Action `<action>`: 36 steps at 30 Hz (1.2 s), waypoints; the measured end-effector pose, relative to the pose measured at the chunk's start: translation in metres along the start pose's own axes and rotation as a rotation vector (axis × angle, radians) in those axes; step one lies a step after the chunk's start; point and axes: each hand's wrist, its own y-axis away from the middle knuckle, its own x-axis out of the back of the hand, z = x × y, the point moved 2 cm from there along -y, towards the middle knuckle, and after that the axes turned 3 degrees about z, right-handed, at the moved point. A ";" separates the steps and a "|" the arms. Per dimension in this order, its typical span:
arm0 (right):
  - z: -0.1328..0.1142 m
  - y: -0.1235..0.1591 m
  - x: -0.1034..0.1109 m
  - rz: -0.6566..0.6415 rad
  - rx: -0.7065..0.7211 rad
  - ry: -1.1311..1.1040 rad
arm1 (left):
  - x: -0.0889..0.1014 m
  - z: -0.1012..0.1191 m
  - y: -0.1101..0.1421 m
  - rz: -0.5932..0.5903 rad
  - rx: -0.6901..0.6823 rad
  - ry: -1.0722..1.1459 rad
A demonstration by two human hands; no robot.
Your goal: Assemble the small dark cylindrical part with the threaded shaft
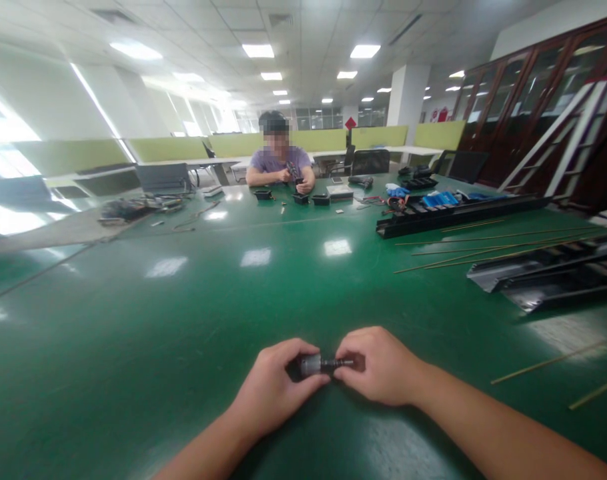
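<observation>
Both my hands rest on the green table (193,333) near its front edge, meeting around a small grey metal cylindrical part (319,365) with a thin dark shaft. My left hand (276,387) is closed around the thicker grey end. My right hand (378,367) pinches the thin shaft end with its fingers curled. The part lies level between the two hands, just above the table top.
A person sits at the far side (279,163) handling small black parts (301,197). Long black rails (453,215) and thin brass rods (488,257) lie at the right, more black rails (548,270) nearer. Cables (133,208) lie at the far left.
</observation>
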 end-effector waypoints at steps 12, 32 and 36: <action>0.000 0.000 0.001 0.009 0.002 0.015 | 0.002 -0.003 0.000 0.008 0.011 -0.033; -0.002 0.000 0.002 -0.002 -0.031 0.046 | 0.003 -0.008 0.001 0.028 0.009 -0.086; -0.001 0.000 0.001 0.002 -0.039 0.051 | 0.003 -0.009 0.001 0.042 -0.002 -0.089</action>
